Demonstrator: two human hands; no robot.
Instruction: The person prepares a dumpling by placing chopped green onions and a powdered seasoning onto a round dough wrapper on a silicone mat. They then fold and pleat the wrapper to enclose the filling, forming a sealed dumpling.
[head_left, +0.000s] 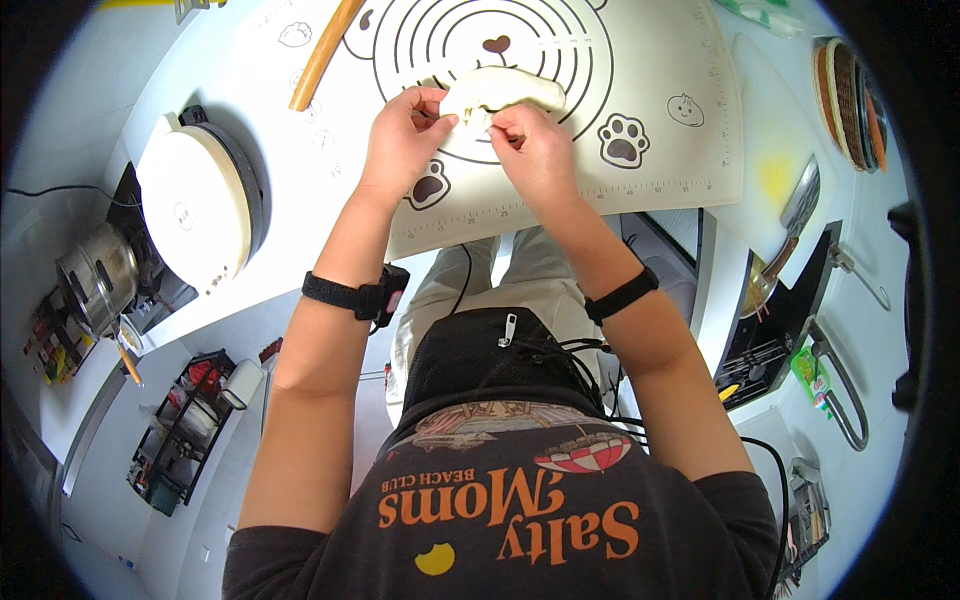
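A pale lump of dough (506, 85) lies on a printed kneading mat (660, 67), over the mat's ringed circle pattern. My left hand (409, 139) pinches the dough's left end between thumb and fingers. Close beside it, my right hand (534, 146) has thumb and index finger on a ragged, torn-looking bit at the dough's near edge. Beyond my left hand, a wooden rolling pin (324, 56) rests slantwise on the mat, its far end cut off by the picture's top.
A round white electric appliance (191, 206) stands left on the counter. At right, a knife (801, 199) lies on a white cutting board (757, 142) near the sink (772, 337). Several round boards (844, 105) lean at the far right. A steel pot (97, 274) stands far left.
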